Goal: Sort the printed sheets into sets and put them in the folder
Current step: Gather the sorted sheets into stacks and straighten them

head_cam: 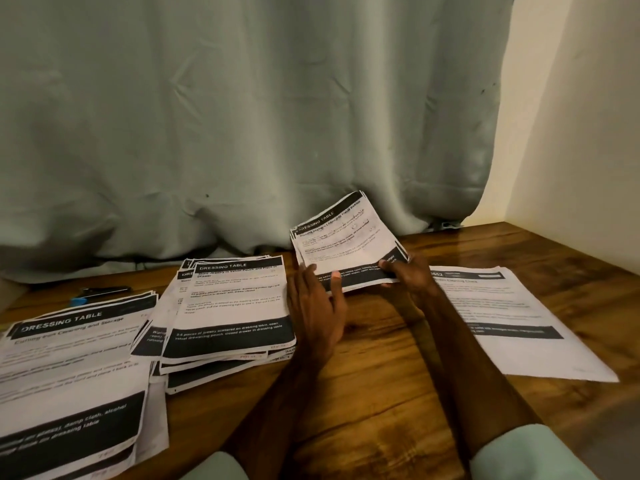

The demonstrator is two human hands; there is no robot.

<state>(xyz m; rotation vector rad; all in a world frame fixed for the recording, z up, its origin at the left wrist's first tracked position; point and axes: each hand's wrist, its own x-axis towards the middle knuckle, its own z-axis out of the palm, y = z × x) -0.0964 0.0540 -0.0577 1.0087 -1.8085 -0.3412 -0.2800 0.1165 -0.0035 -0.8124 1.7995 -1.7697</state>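
Brown wooden surface (374,375) before a pale grey-green curtain (242,116), cream wall (588,133) at right. Held tilted above the far middle: a small bundle of printed sheets (346,237), white, with a black header band reading DRESSING TABLE and a black band along the bottom, edges fanned unevenly. Gripped at the lower right corner by the right hand (405,271); touched at the lower left by the left hand (318,306), fingers straight, thumb tip on the dark band. Lying flat just left of the hands, a thick untidy middle stack (228,306) of the same design; nearer left, a second stack (69,375). Flat at right, paler sheets (512,317), print blurred
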